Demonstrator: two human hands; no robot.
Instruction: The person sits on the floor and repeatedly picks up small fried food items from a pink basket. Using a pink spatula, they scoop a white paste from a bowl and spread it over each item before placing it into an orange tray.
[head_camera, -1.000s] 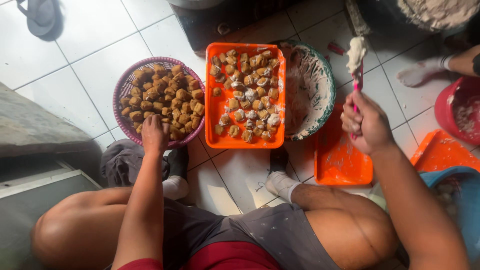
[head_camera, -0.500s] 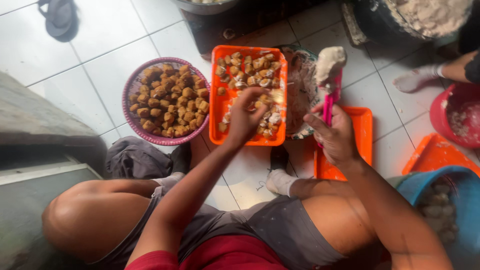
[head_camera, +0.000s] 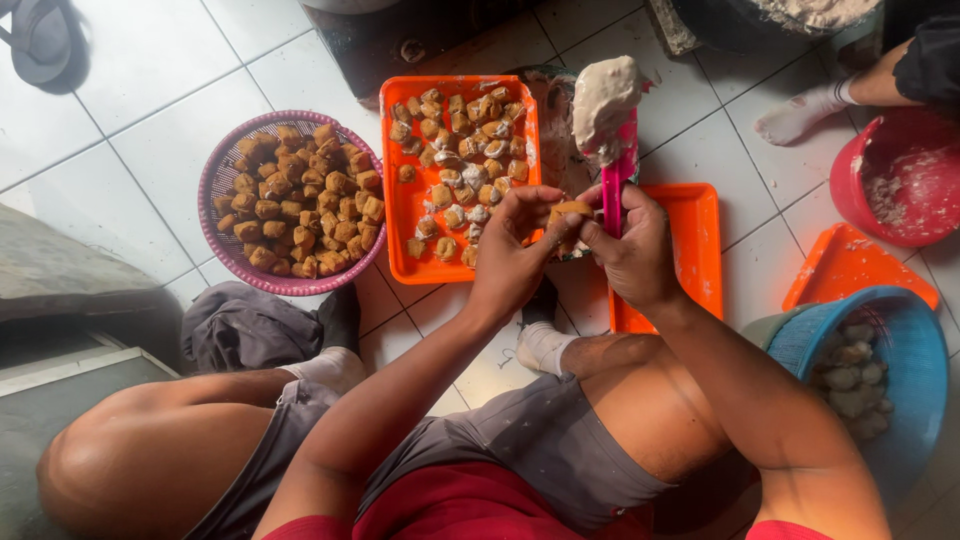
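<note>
- Right now your left hand (head_camera: 510, 255) pinches a fried tofu puff (head_camera: 570, 211), fingers closed around it.
- Just beside those fingers, your right hand (head_camera: 635, 250) is clenched on a pink spatula (head_camera: 617, 170), its tip heaped with pale paste (head_camera: 603, 95).
- Beyond your fingers lies an orange tray (head_camera: 405, 215) of stuffed puffs.
- Further left of your fingers, a purple basket (head_camera: 222, 170) holds plain puffs.

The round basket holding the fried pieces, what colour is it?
Pink-purple basket, clearest in the head view.
</note>
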